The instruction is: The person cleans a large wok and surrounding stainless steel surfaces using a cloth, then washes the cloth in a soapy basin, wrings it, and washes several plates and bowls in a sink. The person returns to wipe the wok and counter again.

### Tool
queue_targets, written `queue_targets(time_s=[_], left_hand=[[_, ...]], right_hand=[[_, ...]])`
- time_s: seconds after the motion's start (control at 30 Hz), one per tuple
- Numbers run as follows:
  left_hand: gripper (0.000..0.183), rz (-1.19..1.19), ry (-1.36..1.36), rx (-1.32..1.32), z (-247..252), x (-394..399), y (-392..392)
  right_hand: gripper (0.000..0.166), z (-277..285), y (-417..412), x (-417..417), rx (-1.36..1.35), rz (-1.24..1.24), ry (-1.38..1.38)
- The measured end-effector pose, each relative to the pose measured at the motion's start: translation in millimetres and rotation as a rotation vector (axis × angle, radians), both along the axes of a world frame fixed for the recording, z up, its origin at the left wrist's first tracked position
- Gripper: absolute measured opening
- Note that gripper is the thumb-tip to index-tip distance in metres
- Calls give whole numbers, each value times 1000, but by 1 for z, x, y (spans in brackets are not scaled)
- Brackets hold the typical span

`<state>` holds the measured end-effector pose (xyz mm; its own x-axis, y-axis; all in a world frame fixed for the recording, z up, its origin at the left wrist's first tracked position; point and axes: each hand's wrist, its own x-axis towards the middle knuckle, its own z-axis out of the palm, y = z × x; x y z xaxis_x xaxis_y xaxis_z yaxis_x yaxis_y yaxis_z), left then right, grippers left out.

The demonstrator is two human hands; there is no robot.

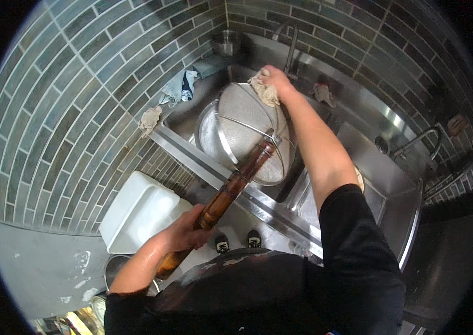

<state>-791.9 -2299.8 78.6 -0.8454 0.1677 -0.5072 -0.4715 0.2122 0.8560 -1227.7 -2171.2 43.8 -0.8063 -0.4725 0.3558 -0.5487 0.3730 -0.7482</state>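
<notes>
My left hand grips the thick brown bamboo handle of a large wire-mesh strainer. The strainer's mesh bowl hangs over the left sink basin, with curved metal bars across it. At the bowl's far right rim, my right hand holds a crumpled beige cloth against the mesh. Partly hidden under the strainer is a round metal bowl in the basin.
A curved faucet rises behind the basin. Cloths lie along its left ledge, near a metal pot in the corner. Below left stands a white plastic bin. A second faucet is at the right, and the steel counter's front edge crosses before me.
</notes>
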Motion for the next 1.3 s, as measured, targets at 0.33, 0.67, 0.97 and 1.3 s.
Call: queue_targets(time_s=[0.33, 0.67, 0.97, 1.3], left_hand=[[37, 481, 114, 305, 0, -31, 2], [34, 445, 124, 789, 4, -24, -2], [33, 781, 409, -276, -23, 17, 22], [36, 795, -23, 822, 20, 179, -21]], right_hand=[[16, -13, -13, 174, -309, -62, 382], [31, -72, 31, 32, -1456, 311, -711], [42, 48, -68, 242, -1374, 351, -1551], [42, 93, -159, 272, -227, -33, 663]])
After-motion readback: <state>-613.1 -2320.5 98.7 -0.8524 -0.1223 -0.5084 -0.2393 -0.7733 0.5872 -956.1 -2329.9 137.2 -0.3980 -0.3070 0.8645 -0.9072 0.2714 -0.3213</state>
